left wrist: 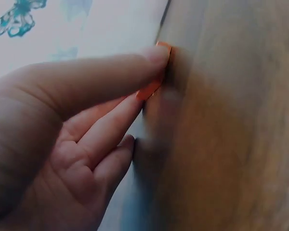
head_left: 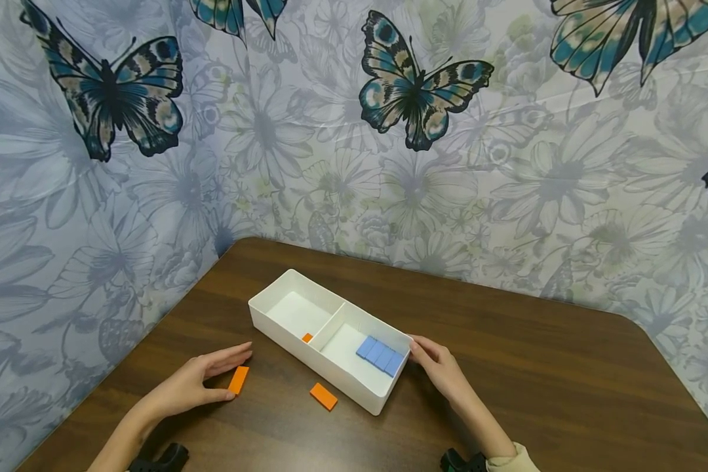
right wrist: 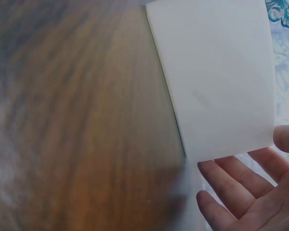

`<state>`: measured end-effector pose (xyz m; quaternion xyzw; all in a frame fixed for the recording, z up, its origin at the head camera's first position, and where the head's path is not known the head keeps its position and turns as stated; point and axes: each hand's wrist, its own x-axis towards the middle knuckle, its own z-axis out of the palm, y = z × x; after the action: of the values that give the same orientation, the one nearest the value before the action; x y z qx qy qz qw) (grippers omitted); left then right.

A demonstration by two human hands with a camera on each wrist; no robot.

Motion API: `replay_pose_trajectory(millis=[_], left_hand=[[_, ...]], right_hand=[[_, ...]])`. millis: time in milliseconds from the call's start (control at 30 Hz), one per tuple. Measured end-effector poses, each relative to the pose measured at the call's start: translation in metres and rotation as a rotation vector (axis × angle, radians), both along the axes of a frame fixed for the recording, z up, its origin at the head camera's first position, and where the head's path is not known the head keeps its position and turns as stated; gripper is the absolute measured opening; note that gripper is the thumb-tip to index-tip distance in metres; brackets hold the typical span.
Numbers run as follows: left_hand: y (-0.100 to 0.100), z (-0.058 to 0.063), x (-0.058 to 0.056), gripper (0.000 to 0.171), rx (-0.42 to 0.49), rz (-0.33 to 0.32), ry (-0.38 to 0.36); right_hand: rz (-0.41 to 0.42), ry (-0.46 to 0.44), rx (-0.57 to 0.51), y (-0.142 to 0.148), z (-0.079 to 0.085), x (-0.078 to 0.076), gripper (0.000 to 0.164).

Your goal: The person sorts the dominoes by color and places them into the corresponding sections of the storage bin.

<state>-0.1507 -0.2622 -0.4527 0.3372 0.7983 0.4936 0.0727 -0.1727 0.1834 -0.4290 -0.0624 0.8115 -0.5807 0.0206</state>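
My left hand (head_left: pixel 195 383) pinches a small orange tile (head_left: pixel 238 380) at the tabletop, left of the white two-part box (head_left: pixel 342 387). The left wrist view shows the thumb on the tile (left wrist: pixel 151 89) and a fingertip at its other end. My right hand (head_left: pixel 439 367) holds the box's right end at the far corner, thumb by the rim. In the right wrist view the fingers reach behind the box wall (right wrist: pixel 216 82). Several blue tiles (head_left: pixel 380 354) lie in a row in the right compartment. One orange tile (head_left: pixel 307 338), partly hidden, is in the left compartment.
Another orange tile (head_left: pixel 323 396) lies on the brown wooden table (head_left: pixel 543 380) in front of the box. Behind the table hangs a floral cloth (head_left: pixel 330 183) with butterflies. Dark wrist straps show at the bottom edge.
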Motion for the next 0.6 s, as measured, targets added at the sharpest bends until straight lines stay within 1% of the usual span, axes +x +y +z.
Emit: replay_pose_trajectory(millis=[100, 200, 500, 600], left_hand=[[-0.0024, -0.0035, -0.0012, 0.071, 0.033, -0.011, -0.019], [-0.0026, -0.0055, -0.0031, 0.070, 0.045, -0.009, -0.023], [0.0030, -0.0077, -0.0034, 0.071, 0.024, 0.071, -0.008], [0.0036, -0.0075, -0.0034, 0.068, 0.015, 0.073, 0.006]], right_hand=[[-0.001, -0.002, 0.006, -0.0005, -0.0001, 0.0000, 0.036], [-0.003, 0.000, 0.009, 0.0000, 0.0001, -0.0003, 0.037], [-0.009, -0.006, 0.019, -0.0004, 0.0000, -0.0006, 0.037], [-0.009, -0.008, 0.027, -0.0003, -0.0006, -0.0010, 0.037]])
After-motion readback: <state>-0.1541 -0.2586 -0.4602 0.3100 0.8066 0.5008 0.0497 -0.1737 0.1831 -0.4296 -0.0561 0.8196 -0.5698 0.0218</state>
